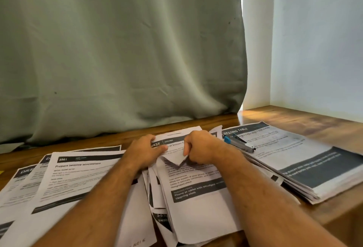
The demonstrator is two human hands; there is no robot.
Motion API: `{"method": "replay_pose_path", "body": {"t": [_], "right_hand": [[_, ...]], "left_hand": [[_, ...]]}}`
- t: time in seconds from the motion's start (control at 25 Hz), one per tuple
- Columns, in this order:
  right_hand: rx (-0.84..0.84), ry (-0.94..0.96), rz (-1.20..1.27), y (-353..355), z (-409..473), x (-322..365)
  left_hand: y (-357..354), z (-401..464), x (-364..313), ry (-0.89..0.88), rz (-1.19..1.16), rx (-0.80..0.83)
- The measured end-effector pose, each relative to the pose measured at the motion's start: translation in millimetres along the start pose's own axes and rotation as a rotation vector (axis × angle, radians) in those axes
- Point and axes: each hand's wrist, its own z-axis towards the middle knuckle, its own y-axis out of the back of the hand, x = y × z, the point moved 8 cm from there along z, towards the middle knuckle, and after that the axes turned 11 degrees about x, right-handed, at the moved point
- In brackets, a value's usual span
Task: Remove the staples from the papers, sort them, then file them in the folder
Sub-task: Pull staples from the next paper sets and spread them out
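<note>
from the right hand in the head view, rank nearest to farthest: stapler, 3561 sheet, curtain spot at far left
1. stapler, just right of the right hand, on the right stack
2. 3561 sheet, left, past the left hand
3. curtain spot, far left, higher up

Stapler (240, 143) blocks rt; bare desk (294, 117) behind.
</note>
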Motion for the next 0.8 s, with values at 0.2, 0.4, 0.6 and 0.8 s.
{"method": "replay_pose_path", "body": {"t": [0.2, 0.4, 0.6, 0.8], "right_hand": [[0.016, 0.004, 0.005, 1, -2, 4], [0.017, 0.000, -0.003, -1, -5, 8], [-0.089, 0.058, 0.091, 7, -4, 8], [-0.168, 0.158, 0.168, 15, -11, 18]], "left_hand": [[-10, 4, 6, -0.005, 0.015, 0.072], [-2, -7, 1, -0.061, -0.190, -0.006], [9, -11, -3, -0.106, -0.702, -0.095], [8, -16, 1, -0.064, -0.968, -0.110]]}}
